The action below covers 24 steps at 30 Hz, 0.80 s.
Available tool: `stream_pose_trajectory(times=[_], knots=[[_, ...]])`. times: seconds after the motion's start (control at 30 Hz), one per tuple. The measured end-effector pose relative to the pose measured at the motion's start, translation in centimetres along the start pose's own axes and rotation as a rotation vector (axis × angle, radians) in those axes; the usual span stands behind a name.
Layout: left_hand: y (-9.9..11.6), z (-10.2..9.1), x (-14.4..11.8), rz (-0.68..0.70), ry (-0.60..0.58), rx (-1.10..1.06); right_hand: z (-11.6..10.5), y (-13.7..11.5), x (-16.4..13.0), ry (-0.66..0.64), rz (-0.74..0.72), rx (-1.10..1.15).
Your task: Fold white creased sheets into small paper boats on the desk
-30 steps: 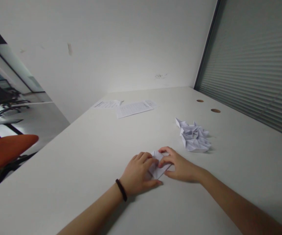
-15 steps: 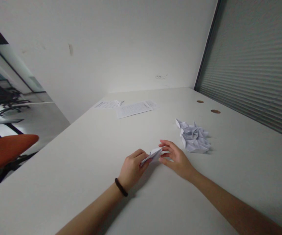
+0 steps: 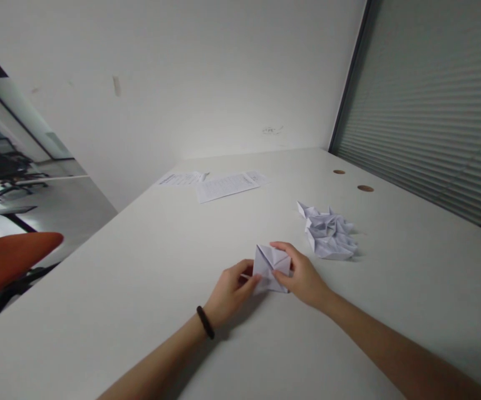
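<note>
A small folded square of white paper [image 3: 270,270] is held between both hands, its creased face with triangular flaps turned up toward me. My left hand [image 3: 232,286], with a dark band at the wrist, pinches the paper's left edge between thumb and fingers. On the right edge my right hand [image 3: 302,276] grips it, thumb on the front face and fingers behind. The fingers behind the paper are partly hidden. To the right of my right hand lies a cluster of folded white paper pieces [image 3: 330,233] on the white table [image 3: 160,266].
Printed sheets [image 3: 229,187] lie toward the far end of the table, beside more papers [image 3: 182,178] at its left edge. Two round holes [image 3: 365,189] pierce the tabletop near the blinds [image 3: 427,111]. An orange chair [image 3: 17,258] stands at the left.
The folded paper has turned from nearly edge-on to face me. My right hand has closed on its right edge, while my left hand has kept hold of the left side.
</note>
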<state>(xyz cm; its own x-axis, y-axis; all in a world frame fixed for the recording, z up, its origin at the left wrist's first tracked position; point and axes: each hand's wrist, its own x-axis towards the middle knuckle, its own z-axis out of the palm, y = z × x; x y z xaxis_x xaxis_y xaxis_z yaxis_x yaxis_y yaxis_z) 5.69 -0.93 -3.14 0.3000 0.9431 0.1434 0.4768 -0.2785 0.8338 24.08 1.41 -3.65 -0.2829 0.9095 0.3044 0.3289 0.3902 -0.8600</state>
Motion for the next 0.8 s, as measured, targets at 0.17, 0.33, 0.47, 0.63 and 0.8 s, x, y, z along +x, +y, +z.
stream_pose_trajectory(times=[0.17,0.33,0.47,0.63,0.8], knots=[[-0.8,-0.6,0.0,0.229,0.142,0.231,-1.2,0.3,0.2,-0.144,-0.17,-0.217],[-0.7,-0.6,0.0,0.346,-0.054,0.45,-0.7,0.4,-0.1,-0.229,-0.195,-0.227],[-0.8,-0.6,0.0,0.339,-0.085,0.512,-0.8,0.0,-0.1,-0.172,-0.104,-0.148],[-0.9,-1.0,0.1,0.373,-0.071,0.581,-2.0,-1.1,0.0,-0.326,-0.152,-0.136],[-0.2,-1.3,-0.2,0.411,-0.117,0.652,-2.4,-0.9,0.0,-0.429,-0.146,-0.185]])
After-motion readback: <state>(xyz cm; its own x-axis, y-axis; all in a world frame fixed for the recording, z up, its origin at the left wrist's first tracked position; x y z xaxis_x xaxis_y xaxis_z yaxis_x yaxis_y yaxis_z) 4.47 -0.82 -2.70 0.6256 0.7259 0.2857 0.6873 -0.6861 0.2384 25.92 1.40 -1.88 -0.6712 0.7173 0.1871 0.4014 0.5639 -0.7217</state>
